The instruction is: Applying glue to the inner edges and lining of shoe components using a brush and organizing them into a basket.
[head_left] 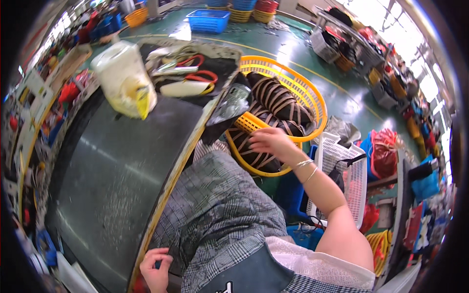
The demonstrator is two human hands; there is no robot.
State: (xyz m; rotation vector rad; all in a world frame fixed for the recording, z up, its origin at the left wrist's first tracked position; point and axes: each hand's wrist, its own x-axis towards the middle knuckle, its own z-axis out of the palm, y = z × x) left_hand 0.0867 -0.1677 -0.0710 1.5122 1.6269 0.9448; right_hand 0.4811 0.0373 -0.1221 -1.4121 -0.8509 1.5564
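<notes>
My right hand (269, 142) reaches over the yellow basket (317, 102), its fingers stretched out and slightly apart, close to a yellow slotted rim. Dark bundles (278, 95) crossed with brown strips lie in the basket. Another yellow basket (266, 172) with similar strips shows below; I cannot tell exactly how the two sit together. At the near edge of the dark-topped table (112, 176), my left hand (155, 267) is curled beside my checked apron (220, 195). Its thumb and fingertips come together in a pinch; anything between them is too small to make out.
On the table's far part stand a whitish plastic container (119, 75) and red-handled scissors (202, 77). A white crate (349, 180) is at my right, with a red bag (384, 151) behind it. A blue basket (208, 21) sits on the green floor.
</notes>
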